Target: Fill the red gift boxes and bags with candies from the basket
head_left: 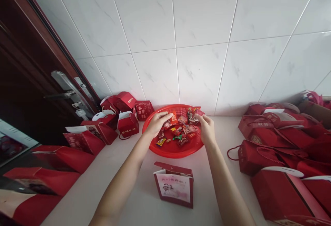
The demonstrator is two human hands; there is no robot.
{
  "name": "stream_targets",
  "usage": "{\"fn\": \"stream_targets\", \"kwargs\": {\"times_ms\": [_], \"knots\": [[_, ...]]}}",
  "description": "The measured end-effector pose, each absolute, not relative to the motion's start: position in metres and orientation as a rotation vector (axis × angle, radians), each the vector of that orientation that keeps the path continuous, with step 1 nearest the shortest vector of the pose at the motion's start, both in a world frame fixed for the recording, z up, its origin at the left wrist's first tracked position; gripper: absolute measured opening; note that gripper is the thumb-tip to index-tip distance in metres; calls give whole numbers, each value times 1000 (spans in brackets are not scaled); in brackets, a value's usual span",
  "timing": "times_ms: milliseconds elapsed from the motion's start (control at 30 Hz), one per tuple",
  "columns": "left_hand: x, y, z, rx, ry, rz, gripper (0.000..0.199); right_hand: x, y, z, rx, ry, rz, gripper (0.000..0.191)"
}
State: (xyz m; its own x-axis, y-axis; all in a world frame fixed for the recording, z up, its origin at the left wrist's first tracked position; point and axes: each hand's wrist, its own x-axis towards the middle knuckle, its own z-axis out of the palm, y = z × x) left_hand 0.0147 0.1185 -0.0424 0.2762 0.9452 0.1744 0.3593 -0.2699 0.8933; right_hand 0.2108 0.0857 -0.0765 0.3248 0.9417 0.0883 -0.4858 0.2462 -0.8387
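Observation:
A round red plastic basket (165,152) stands near the wall with several wrapped candies (178,134) lying in it. Over its left part, my left hand (159,122) pinches an orange-red candy packet (173,118). At the right side of the basket, my right hand (207,127) is closed on a red and pink candy packet (198,111); other wrappers lie close behind its fingers. Between my forearms, in front of the basket, a small red gift box (173,186) stands upright with a pale printed card on its face.
Red gift boxes (98,129) line the left edge of the white table (129,171). More red boxes (269,157) crowd the right side, some with cord handles. A tiled wall (201,78) closes off the back, and a dark door with a metal handle (67,93) is at left.

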Motion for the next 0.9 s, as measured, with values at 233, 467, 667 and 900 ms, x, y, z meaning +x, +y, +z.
{"fn": "stream_targets", "kwargs": {"times_ms": [233,467,667,900], "knots": [[15,91,-28,1724,1230,1079,44,204,67,-53,-851,-881,1089,25],[8,52,-13,1644,995,1139,37,203,38,-26,-853,-1159,1183,34],[-8,16,3,1681,922,1136,34,206,14,-9,-756,-1245,1224,28],[-22,-14,11,1743,962,1236,32,211,-22,4,-736,-1407,1204,20]]}}
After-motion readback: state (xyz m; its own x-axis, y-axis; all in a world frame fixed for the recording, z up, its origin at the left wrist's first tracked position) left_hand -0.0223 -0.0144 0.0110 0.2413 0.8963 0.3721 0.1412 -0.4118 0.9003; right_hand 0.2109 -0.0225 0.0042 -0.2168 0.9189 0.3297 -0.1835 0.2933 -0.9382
